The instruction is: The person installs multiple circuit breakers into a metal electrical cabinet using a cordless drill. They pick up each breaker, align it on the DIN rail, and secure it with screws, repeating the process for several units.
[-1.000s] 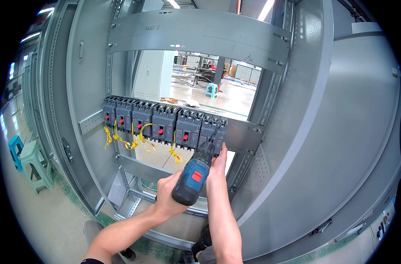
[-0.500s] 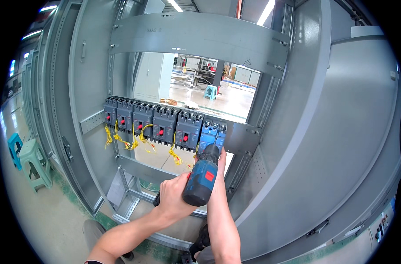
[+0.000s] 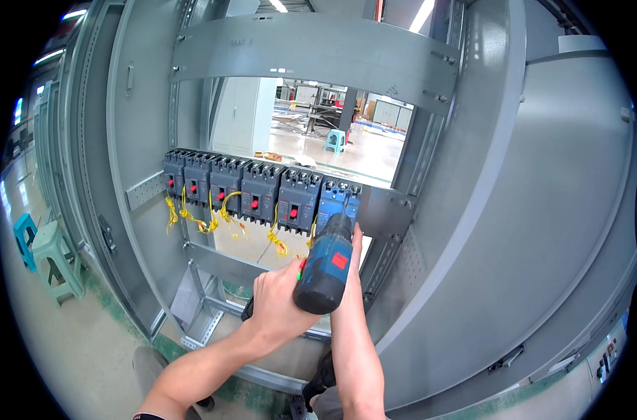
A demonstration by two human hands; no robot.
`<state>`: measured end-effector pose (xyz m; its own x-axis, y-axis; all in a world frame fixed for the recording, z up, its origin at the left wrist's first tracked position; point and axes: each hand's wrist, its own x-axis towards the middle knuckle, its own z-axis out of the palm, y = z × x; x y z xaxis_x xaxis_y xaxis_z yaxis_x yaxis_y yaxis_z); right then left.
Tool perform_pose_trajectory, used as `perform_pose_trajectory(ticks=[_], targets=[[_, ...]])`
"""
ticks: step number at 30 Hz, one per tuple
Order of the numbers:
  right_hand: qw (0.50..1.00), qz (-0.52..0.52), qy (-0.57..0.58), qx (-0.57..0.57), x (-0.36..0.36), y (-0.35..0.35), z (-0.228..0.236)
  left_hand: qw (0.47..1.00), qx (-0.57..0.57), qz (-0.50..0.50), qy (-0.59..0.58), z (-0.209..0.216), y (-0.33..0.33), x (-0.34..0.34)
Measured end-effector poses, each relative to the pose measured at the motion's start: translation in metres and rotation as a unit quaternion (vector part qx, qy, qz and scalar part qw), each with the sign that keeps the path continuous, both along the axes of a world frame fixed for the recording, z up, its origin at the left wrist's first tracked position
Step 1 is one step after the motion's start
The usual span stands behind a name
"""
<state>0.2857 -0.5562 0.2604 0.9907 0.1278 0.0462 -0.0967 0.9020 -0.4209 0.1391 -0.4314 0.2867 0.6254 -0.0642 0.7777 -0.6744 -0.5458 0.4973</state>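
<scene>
A blue circuit breaker (image 3: 329, 204) sits at the right end of a row of dark grey circuit breakers (image 3: 260, 194) with red toggles. My left hand (image 3: 280, 297) is closed round the handle of a blue and black cordless drill (image 3: 325, 264). The drill's long bit reaches up to the top of the blue breaker, among its terminals. Beneath that breaker is my right hand (image 3: 356, 248), with a finger along the breaker's right side; the drill hides most of this hand. Yellow wires (image 3: 280, 246) hang in small bundles from the breakers.
A grey metal cabinet frame surrounds the row, with a wide crossbar (image 3: 318, 52) above and a lower rail (image 3: 227, 266) below. At right stands a large grey panel (image 3: 563, 210). Plastic stools (image 3: 56, 262) stand on the floor at left.
The drill and my left hand have shifted slightly up and right in the picture. A green light now shows on the drill by my left hand. My right hand stays by the blue breaker.
</scene>
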Motion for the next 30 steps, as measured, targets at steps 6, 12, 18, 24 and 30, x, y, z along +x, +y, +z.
perform_pose_trajectory(ticks=[6, 12, 18, 24, 30], targets=[[1.0, -0.014, -0.021, -0.007, -0.033, 0.008, 0.022, 1.0, 0.01, 0.005, 0.023, 0.008, -0.003, -0.003], [0.996, -0.072, -0.041, -0.036, -0.041, 0.012, 0.031, 1.0, -0.008, 0.003, 0.015, 0.004, -0.005, 0.004], [0.993, -0.057, -0.097, -0.029, -0.02, 0.004, 0.005, 1.0, 0.006, 0.003, -0.013, -0.007, -0.002, 0.004], [0.998, -0.017, 0.062, 0.023, 0.026, -0.004, -0.013, 0.998, -0.038, -0.044, -0.031, -0.07, 0.008, -0.024], [0.999, 0.001, 0.037, 0.003, 0.028, -0.004, -0.014, 0.998, -0.062, -0.027, 0.007, -0.113, 0.014, -0.012]])
